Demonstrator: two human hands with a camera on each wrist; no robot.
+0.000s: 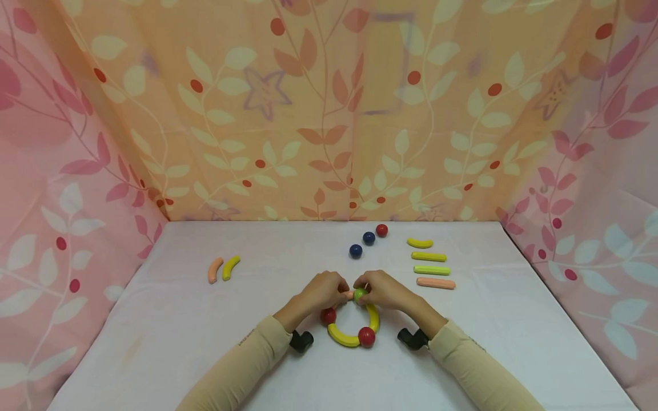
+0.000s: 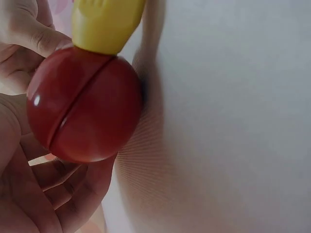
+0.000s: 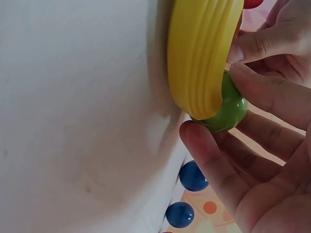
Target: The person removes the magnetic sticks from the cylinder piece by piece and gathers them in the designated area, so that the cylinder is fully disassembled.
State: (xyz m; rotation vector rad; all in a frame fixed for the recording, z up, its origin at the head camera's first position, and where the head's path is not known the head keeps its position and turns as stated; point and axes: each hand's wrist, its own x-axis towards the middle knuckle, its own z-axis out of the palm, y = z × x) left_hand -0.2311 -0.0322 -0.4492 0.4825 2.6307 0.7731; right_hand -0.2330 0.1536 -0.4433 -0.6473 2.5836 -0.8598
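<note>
A ring of balls and curved rods lies on the white cloth in front of me. My left hand [image 1: 323, 291] pinches a peach rod [image 1: 350, 295] at its far side. The right hand [image 1: 384, 290] holds the green ball [image 1: 360, 296] between thumb and fingers, right at the rod's end. In the right wrist view a ribbed yellow curved rod [image 3: 204, 58] meets that green ball [image 3: 234, 110]. Around the near side are a red ball [image 1: 366, 337], another yellow curved rod [image 1: 342, 335] and a second red ball [image 2: 85, 104] beside my left hand. Fingers partly hide the peach rod.
Two blue balls [image 1: 368, 238] and a red ball [image 1: 381, 230] lie beyond the hands. To the right is a column with a short yellow curved rod [image 1: 420, 243] and straight rods [image 1: 432, 270]. A peach curved rod [image 1: 215, 270] and a yellow one [image 1: 231, 268] lie left.
</note>
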